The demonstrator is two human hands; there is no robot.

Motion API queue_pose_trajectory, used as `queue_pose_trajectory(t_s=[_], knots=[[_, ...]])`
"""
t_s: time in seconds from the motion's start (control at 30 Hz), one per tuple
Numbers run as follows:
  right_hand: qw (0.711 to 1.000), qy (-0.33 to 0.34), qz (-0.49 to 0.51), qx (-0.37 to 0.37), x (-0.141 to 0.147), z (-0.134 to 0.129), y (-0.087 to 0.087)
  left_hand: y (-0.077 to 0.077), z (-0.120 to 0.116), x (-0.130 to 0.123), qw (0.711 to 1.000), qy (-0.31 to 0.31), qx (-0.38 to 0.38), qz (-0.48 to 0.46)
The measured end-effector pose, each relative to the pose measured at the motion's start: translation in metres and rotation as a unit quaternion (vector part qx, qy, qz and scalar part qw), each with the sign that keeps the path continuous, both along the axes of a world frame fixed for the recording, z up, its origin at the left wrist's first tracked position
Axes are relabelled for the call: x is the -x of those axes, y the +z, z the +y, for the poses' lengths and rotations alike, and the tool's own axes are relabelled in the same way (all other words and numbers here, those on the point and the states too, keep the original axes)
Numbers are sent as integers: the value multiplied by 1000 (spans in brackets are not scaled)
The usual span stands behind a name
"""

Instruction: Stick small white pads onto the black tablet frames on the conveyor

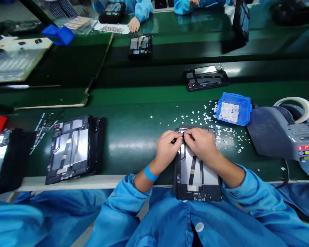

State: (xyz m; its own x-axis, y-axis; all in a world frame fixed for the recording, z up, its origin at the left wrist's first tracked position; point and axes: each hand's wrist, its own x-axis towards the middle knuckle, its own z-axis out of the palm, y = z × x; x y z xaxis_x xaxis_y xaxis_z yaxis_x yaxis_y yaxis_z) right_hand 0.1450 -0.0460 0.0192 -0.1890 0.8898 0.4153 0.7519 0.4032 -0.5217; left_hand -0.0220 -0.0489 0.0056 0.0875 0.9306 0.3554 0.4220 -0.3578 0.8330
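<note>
- The open flat device point(208, 173) lies on the green tabletop point(128, 137), in front of the person; its near end reaches past the front edge.
- The left hand point(168, 148) and the right hand point(201, 143) touch the far part of this device. The fingertips of both hands are pinched, close to each other; if a small piece is between them, I cannot tell.
- The left wrist wears a blue band point(151, 173); no writing can be read on it.
- Beyond the right hand stands a blue box point(244, 111) with small white pieces inside, and more white pieces point(207, 118) are scattered around it.
- At the right is a grey tape machine point(270, 132) with a cream roll point(308, 109). Its red display point(304, 148) seems to show "29"; the marks on its coloured buttons point(307, 152) are too small to read.
- At the left, other open devices point(70, 147) are stacked; their labels are unreadable.
</note>
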Motion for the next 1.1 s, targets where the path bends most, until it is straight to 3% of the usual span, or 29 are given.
queue_pose_trajectory(t_s=[0.1, 0.17, 0.3, 0.37, 0.4, 0.47, 0.53, 0.6, 0.7, 0.97, 1.1], knots=[[999, -16, -30, 2, 2, 0, 2, -2, 0, 0, 1000, -1, 23, -6], [999, -41, -26, 17, -15, 7, 9, -3, 1, 0, 996, 12, 75, -36], [968, -240, -46, 48, -87, 27, 31, -3, 6, 1, 967, 29, 208, -144], [956, -282, -71, 48, -112, 29, 39, -3, 8, 0, 954, 18, 232, -189], [963, -256, -71, 44, -115, 26, 42, -3, 9, -1, 951, 14, 234, -204], [988, -138, -55, 39, -99, 14, 41, -2, 8, -3, 948, 13, 232, -219], [998, -14, -40, 51, -65, 0, 34, -2, 6, -4, 946, 16, 233, -223], [997, 30, -38, 62, -31, -8, 26, -2, 5, -5, 946, 22, 235, -223], [996, 26, -45, 73, -6, -7, 15, -2, 3, -5, 951, 30, 226, -209], [997, -4, -42, 65, 2, -1, 6, 1, -7, -8, 976, 41, 168, -133], [997, -33, -21, 72, -21, 8, 11, -2, -5, -8, 963, 37, 204, -170]])
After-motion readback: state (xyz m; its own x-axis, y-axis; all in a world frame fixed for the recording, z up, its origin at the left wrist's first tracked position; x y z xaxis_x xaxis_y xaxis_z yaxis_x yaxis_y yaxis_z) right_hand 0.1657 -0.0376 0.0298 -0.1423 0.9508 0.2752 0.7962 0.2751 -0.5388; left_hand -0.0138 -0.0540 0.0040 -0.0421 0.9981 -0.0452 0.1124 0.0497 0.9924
